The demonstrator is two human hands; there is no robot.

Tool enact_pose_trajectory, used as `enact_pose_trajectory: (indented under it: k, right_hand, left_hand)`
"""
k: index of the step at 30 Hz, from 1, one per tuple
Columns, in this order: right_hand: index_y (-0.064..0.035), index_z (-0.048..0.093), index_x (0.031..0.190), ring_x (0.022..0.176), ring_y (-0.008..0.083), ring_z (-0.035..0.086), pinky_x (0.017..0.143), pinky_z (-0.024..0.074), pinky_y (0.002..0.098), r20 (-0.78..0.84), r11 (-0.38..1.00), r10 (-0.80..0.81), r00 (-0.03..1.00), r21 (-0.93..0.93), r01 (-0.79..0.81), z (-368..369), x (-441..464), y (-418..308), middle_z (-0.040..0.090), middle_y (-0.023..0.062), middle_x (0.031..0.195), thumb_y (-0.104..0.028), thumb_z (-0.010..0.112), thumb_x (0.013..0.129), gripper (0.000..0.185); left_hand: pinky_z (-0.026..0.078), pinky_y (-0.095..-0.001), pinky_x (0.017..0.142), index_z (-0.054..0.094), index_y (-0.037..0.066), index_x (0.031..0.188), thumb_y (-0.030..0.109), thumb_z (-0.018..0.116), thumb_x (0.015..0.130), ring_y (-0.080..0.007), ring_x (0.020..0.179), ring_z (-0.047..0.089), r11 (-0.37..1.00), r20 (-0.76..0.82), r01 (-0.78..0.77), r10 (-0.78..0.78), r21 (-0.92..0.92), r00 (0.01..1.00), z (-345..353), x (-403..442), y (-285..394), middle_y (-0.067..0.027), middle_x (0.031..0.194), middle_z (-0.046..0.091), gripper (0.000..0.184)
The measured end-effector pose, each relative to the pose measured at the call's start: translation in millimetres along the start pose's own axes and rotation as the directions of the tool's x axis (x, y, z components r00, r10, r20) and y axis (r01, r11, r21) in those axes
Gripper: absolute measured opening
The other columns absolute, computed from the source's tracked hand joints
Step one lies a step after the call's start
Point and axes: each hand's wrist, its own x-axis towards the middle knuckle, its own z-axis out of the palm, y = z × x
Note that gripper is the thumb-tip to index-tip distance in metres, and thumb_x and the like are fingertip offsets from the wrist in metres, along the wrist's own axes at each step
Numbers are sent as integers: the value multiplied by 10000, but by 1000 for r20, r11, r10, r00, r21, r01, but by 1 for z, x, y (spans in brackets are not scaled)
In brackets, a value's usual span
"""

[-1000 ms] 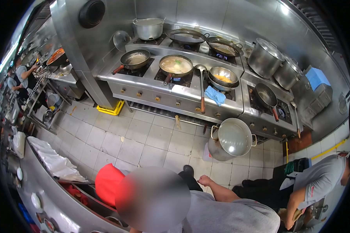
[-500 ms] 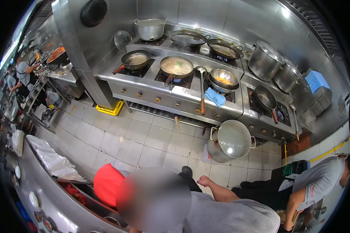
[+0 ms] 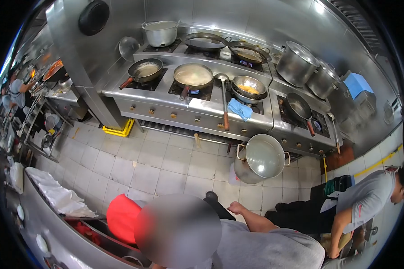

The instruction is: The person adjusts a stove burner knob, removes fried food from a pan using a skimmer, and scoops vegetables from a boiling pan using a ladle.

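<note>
Neither my left hand nor my right hand shows in the head view. Nearest the camera is a co-worker in a grey shirt, head blurred; that person's loosely closed hand hangs over the floor. A large pot of cloudy liquid stands in front of the stove. On the burners are a pan of pale bubbling liquid, a wooden-handled pan and a metal bowl with yellow food. A long ladle lies between them, close to a blue cloth.
At right, another person bends over something partly hidden. Lidded stockpots stand behind a dark frying pan. A steel counter curves along the lower left, with white plastic on it. A yellow base guard surrounds the pillar.
The view has turned slightly, so the stove and pots sit farther left and the counter lower. The near co-worker's hand stays almost in place. The person at right has raised their head a little.
</note>
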Motion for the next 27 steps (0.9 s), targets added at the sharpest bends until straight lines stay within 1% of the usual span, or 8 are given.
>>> enact_pose_trajectory:
  k: [6, 11, 14, 16, 17, 21, 22, 27]
  right_hand:
    - [48, 590, 744, 519, 249, 584, 468, 475, 337, -43, 997, 21, 999, 75, -17, -10, -5, 4, 580, 182, 660, -283, 526, 727, 338]
    - [33, 595, 735, 406, 229, 514, 424, 435, 331, -133, 973, -11, 991, 226, 41, -18, 4, 0, 547, 124, 564, -295, 525, 750, 336]
    - [-15, 594, 730, 450, 141, 498, 441, 426, 298, -404, 900, -290, 868, 192, 390, -46, 27, -8, 529, 76, 544, -245, 506, 760, 248]
    - [-33, 592, 756, 469, 108, 482, 435, 407, 277, -389, 845, -262, 884, 351, 404, -99, 41, -30, 521, 42, 556, -262, 512, 783, 244]
    - [-38, 576, 775, 453, 95, 455, 423, 396, 268, -339, 871, -118, 933, 416, 262, -139, 38, -57, 502, 14, 555, -300, 520, 804, 270]
    - [-60, 547, 777, 517, 92, 479, 424, 417, 233, -480, 595, -260, 838, 604, 530, -301, 29, -142, 488, 3, 609, -348, 497, 837, 298]
    - [-52, 543, 822, 534, 100, 493, 448, 435, 237, -501, 475, -273, 821, 672, 568, -339, 30, -159, 525, 26, 670, -345, 521, 822, 294]
    - [-7, 476, 1002, 710, 164, 539, 627, 483, 312, -537, -16, -346, 769, 823, 568, -509, 55, -220, 544, 87, 872, -436, 421, 845, 460]
  left_hand:
    - [458, -304, 665, 613, -16, 719, 99, 543, 629, -213, 678, 582, 999, 19, -9, 8, 52, 1000, -8, 7, 34, -132, 684, 608, 162]
    - [447, -282, 503, 593, -10, 712, 88, 517, 660, -159, 532, 546, 998, 135, -66, 69, -24, 988, -11, 38, 54, -93, 617, 581, 135]
    - [426, -261, 444, 583, -9, 722, 90, 504, 681, -140, 487, 530, 995, 109, -96, 95, 8, 990, -20, 41, 84, -84, 589, 569, 134]
    - [430, -263, 442, 581, -13, 727, 90, 499, 687, -145, 488, 532, 996, 91, -90, 88, 18, 992, -26, 45, 106, -85, 586, 567, 138]
    - [434, -264, 441, 580, -17, 733, 89, 495, 693, -151, 488, 534, 996, 75, -87, 85, 25, 994, -30, 47, 114, -87, 583, 565, 142]
    - [437, -261, 436, 575, -23, 737, 87, 489, 699, -157, 493, 537, 998, 26, -28, 27, 60, 999, -36, 68, 138, -85, 589, 564, 145]
    - [436, -259, 436, 572, -28, 737, 84, 487, 698, -158, 491, 534, 999, 15, -27, 27, -33, 1000, -34, 78, 134, -86, 592, 564, 146]
    - [434, -256, 436, 564, -38, 736, 71, 482, 696, -159, 503, 534, 980, -49, 33, -43, -195, 998, -20, 79, 182, -84, 599, 565, 142]
